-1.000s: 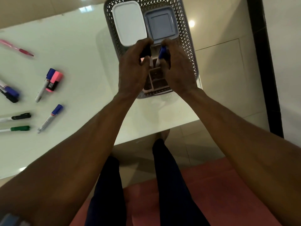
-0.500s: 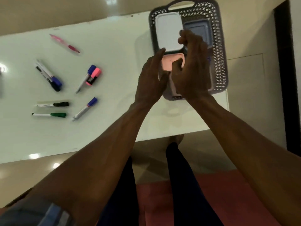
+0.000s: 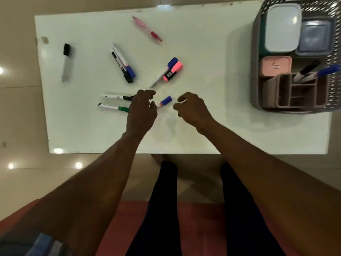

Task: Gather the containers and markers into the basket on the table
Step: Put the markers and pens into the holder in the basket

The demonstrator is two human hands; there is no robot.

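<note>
At the far left of the white table (image 3: 203, 71) a black-capped marker (image 3: 65, 62) lies by itself, well apart from the rest. Next come two markers side by side, one capped in blue (image 3: 124, 60) and one in black (image 3: 120, 68), both slanting toward me, and past them near the far edge a pink pen (image 3: 147, 29). Nearer to me a black-tipped marker (image 3: 117, 97) and a green-capped marker (image 3: 113, 107) lie almost parallel, their caps running under my left hand (image 3: 141, 112) — its fingers are loosely curled over that spot and I cannot tell whether they touch either one; it grips nothing I can see. Above that hand a blue-capped marker (image 3: 163, 72) rests against a pink highlighter (image 3: 173, 71). Between my hands a short blue-capped marker (image 3: 164, 102) lies on the table, its white end just beside my left fingertips. My right hand (image 3: 192, 109) hovers with fingers bent and slack, holding nothing. At the far right the grey perforated basket (image 3: 255, 71) sits on the table's corner, holding a white-lidded container (image 3: 282, 27), a blue-grey container (image 3: 315, 36), a pink container (image 3: 275, 68) and a brown divided organizer (image 3: 299, 93) — a black marker (image 3: 307, 70) and a blue marker (image 3: 326, 71) stand tilted in it.
</note>
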